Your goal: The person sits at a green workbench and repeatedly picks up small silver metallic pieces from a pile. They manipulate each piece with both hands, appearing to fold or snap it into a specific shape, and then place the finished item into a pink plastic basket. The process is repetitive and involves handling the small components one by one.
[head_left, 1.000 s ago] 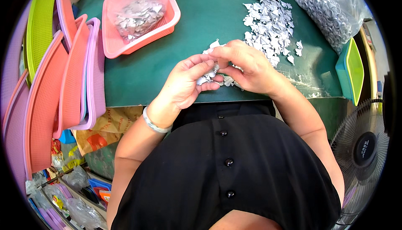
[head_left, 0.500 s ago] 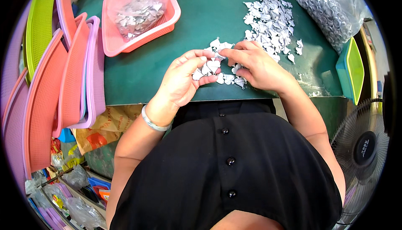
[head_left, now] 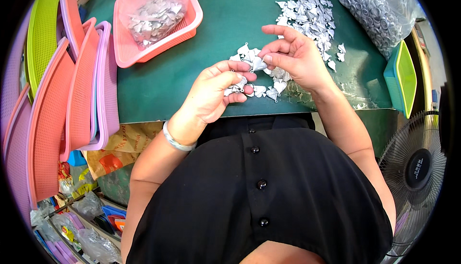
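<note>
My left hand (head_left: 207, 88) is curled around several small silver metal charms (head_left: 234, 88), shaped like hearts or spades with tiny loops. Between the thumb and index finger of my right hand (head_left: 303, 64) is one spade-shaped metal charm (head_left: 259, 64), close to the left fingertips. The other right fingers are raised and spread. Beneath and beside both hands, a small group of charms (head_left: 272, 92) lies on the green tabletop (head_left: 230, 14). Farther back on the right spreads a large heap of the same charms (head_left: 307, 12).
A pink basket (head_left: 126, 55) at the back left holds a clear bag of charms (head_left: 158, 16). Stacked plastic baskets (head_left: 48, 120) line the left. At right are a bag of grey rings (head_left: 377, 19), a teal and green basket (head_left: 401, 79) and a fan (head_left: 418, 168).
My right hand has lifted from the small group, its fingers opening outward, and now pinches one charm. My left hand has stayed nearly in place, with its charms lower in the fingers.
</note>
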Available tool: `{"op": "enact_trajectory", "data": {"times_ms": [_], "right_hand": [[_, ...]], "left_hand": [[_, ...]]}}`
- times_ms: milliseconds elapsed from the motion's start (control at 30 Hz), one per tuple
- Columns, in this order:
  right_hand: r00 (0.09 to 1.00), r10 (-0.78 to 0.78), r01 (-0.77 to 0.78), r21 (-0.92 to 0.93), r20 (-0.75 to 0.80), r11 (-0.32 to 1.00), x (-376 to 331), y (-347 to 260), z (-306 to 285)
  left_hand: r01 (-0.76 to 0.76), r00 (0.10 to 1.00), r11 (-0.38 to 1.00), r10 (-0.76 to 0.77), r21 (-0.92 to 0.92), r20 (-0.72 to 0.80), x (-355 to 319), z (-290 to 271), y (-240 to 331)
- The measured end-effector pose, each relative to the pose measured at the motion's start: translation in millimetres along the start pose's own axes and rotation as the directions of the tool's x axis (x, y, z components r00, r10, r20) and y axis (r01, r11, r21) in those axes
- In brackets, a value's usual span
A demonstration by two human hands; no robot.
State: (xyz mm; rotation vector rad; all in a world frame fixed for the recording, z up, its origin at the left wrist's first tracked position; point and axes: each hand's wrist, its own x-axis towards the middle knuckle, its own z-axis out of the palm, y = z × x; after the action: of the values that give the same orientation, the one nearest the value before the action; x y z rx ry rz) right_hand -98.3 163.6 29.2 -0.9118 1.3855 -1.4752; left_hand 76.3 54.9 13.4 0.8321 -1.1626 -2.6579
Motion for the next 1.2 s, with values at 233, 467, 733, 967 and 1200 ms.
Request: {"op": "enact_trajectory", "data": {"times_ms": [233,467,733,967,1200], "right_hand": [[0.978,-0.204,0.199,-0.091,-0.048,0.976,-2.4,4.9,10.9],[0.808,-0.532,0.576,-0.529,0.254,0.623,-8.3,10.9,15.0],[0.900,-0.321,0.431,-0.719,0.296,0.546,-18.0,8.9,6.7],[0.873,-0.319,0.474,-0.795,0.369,0.378,-25.1,27.6,24.3],[0.885,-0.354,0.452,-0.737,0.301,0.503,-23.6,31.5,29.3]], "left_hand": [[0.034,0.998,0.997,-0.031,-0.070,0.045,1.8,1.6,-1.0],[-0.050,0.999,0.986,0.050,-0.156,-0.007,5.0,0.4,-3.7],[-0.059,0.998,0.984,0.054,-0.170,-0.033,3.8,-7.5,-3.7],[-0.067,0.998,0.985,0.063,-0.160,-0.027,3.0,-9.2,-3.6],[-0.082,0.996,0.982,0.075,-0.169,-0.048,0.5,-10.8,-2.6]]}}
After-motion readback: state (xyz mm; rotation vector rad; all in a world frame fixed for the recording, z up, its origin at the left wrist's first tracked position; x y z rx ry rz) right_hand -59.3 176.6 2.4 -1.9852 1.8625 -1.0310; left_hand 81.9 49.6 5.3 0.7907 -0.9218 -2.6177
